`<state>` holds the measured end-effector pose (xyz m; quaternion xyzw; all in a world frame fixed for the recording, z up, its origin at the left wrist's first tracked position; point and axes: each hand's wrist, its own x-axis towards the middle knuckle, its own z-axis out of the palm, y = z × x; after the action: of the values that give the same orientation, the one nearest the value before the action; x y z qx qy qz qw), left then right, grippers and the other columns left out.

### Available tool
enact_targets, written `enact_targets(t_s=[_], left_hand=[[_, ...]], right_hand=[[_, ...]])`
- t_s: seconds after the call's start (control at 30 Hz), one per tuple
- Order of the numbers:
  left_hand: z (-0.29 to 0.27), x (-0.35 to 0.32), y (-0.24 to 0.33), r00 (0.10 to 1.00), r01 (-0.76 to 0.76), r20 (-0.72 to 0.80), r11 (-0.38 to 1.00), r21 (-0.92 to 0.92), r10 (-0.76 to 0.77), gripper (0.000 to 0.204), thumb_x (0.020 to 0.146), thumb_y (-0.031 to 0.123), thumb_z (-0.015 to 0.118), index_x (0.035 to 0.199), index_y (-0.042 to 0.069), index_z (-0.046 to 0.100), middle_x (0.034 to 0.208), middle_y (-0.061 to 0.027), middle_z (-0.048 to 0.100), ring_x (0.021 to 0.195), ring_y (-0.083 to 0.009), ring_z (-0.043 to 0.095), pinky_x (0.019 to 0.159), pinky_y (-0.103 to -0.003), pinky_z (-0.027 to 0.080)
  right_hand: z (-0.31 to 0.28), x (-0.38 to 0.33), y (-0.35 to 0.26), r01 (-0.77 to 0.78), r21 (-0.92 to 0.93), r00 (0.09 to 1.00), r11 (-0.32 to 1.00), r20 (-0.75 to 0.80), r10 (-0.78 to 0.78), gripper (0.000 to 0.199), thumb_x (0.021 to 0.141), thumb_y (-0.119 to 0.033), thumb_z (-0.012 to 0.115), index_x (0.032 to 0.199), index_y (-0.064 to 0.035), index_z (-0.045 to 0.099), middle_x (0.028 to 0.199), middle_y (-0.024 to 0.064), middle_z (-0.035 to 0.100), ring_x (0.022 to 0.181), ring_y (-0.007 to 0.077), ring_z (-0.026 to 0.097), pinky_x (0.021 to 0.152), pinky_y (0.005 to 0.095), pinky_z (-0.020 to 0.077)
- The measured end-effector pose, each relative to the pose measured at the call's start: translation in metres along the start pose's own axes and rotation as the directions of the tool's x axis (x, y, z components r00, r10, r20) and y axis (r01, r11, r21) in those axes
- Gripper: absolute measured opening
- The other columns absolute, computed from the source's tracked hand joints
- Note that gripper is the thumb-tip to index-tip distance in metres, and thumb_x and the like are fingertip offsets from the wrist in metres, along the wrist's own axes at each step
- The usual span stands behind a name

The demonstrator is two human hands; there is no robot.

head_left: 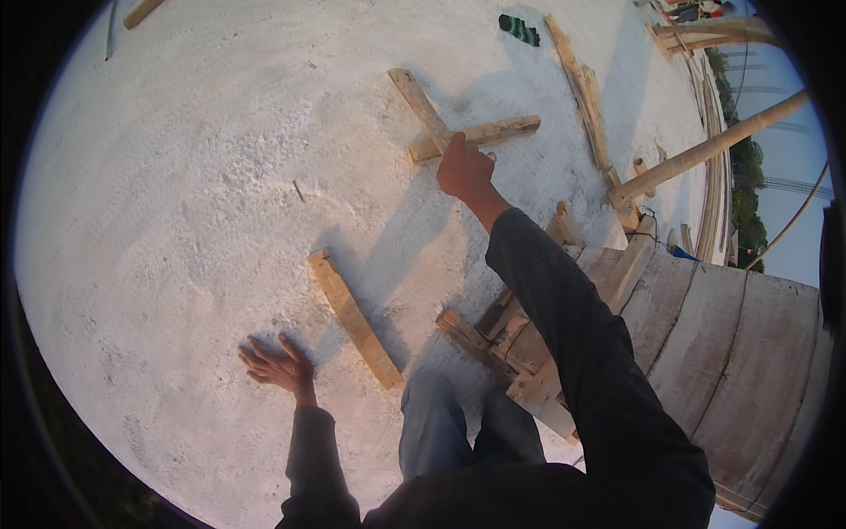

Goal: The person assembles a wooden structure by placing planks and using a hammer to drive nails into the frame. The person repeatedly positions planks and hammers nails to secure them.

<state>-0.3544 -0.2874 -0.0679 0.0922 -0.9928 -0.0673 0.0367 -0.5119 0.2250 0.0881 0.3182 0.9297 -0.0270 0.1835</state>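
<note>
My right hand [464,169] reaches out ahead, its fingers closed round the near end of a short wooden batten [418,102]. That batten crosses in front of a second wooden piece [507,130], which lies on the pale, rough floor; whether the two touch I cannot tell. At lower left, my left hand [279,363] is spread with nothing in it, low over the floor or resting on it. Between my left hand and my knees lies a thicker wooden block [354,317].
To the right stands a plank formwork panel [683,326] with wooden blocks at its near edge. A slanting round pole [714,150] rises beyond it. Long timber strips [582,93] and a dark green striped object [519,30] lie farther off. A small thin stick [298,190] is on the floor.
</note>
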Motion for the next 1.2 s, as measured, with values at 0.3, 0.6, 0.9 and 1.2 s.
enact_targets(t_s=[0.3,0.6,0.9,1.2], left_hand=[[0.002,0.0,0.001,0.998,0.07,0.004,0.991,-0.114,-0.07,0.091,0.109,0.07,0.048,0.173,0.008,0.028,0.179,-0.0298,0.018,0.17,-0.0457,0.007,0.129,-0.076,0.005],[0.016,0.003,-0.005,0.996,0.001,-0.084,0.987,-0.161,-0.014,0.102,0.104,0.081,0.046,0.17,0.005,0.033,0.177,-0.0326,0.022,0.168,-0.0476,0.012,0.128,-0.078,0.007],[-0.01,-0.015,-0.011,0.975,-0.168,-0.207,0.881,-0.442,0.082,0.086,0.105,0.072,0.053,0.155,0.002,0.055,0.163,-0.0286,0.046,0.158,-0.0419,0.036,0.126,-0.068,0.027],[-0.05,-0.342,0.085,0.451,-0.677,-0.23,0.163,-0.717,0.863,0.052,0.102,0.022,0.081,0.146,0.003,0.061,0.157,-0.0228,0.055,0.147,-0.0417,0.05,0.122,-0.055,0.041]], right_hand=[[0.02,-0.241,-0.165,0.075,0.997,0.992,-0.006,-0.074,0.102,0.072,0.109,-0.054,0.061,0.134,0.0123,0.049,0.109,0.0263,0.069,0.099,0.0438,0.073,0.091,0.0525,0.0567],[0.136,-0.481,0.051,0.426,0.507,0.865,0.749,-0.47,-0.175,0.064,0.108,-0.046,0.069,0.146,0.0041,0.054,0.121,0.0199,0.058,0.11,0.0371,0.058,0.097,0.0515,0.0476],[0.302,-0.568,0.23,0.064,0.174,0.818,0.983,-0.573,0.048,0.076,0.1,-0.045,0.078,0.16,-0.0074,0.051,0.139,0.0157,0.052,0.125,0.0377,0.05,0.108,0.0585,0.0364],[0.355,-0.574,0.276,-0.001,0.236,0.74,0.972,-0.654,0.159,0.082,0.095,-0.031,0.086,0.166,-0.0166,0.048,0.146,0.009,0.051,0.132,0.0368,0.049,0.115,0.0571,0.0351]])
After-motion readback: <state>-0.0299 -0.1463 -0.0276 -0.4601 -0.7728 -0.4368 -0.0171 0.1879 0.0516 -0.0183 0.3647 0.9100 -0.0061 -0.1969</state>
